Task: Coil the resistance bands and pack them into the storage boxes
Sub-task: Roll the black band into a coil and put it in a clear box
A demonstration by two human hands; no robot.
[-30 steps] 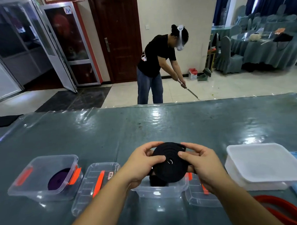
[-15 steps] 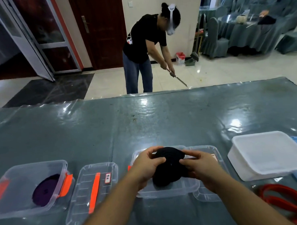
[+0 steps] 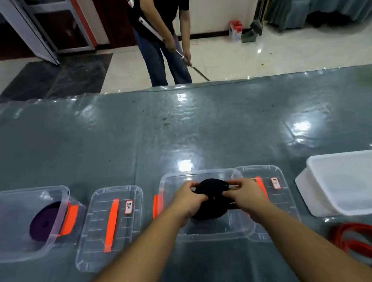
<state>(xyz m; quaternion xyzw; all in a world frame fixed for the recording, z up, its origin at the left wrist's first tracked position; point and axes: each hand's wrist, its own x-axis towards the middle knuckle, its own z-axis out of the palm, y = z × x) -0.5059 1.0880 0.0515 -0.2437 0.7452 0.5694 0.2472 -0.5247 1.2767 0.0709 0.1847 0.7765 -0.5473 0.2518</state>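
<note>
A coiled black resistance band (image 3: 212, 198) sits low inside the clear storage box (image 3: 203, 174) at the table's front middle. My left hand (image 3: 188, 199) grips the coil's left side and my right hand (image 3: 245, 194) pinches its right side. To the left, another clear box (image 3: 4, 197) with orange latches holds a coiled purple band (image 3: 45, 224). A loose red band (image 3: 364, 244) lies on the table at the front right.
Two clear lids with orange strips lie flat: one lid (image 3: 109, 227) between the boxes, another lid (image 3: 274, 192) right of the middle box. A white closed box (image 3: 348, 180) stands at the right. A person (image 3: 161, 35) holding a stick stands beyond the table's far edge.
Both hands have lowered the black coil from above the box rim down into the middle box. The camera has tilted downward.
</note>
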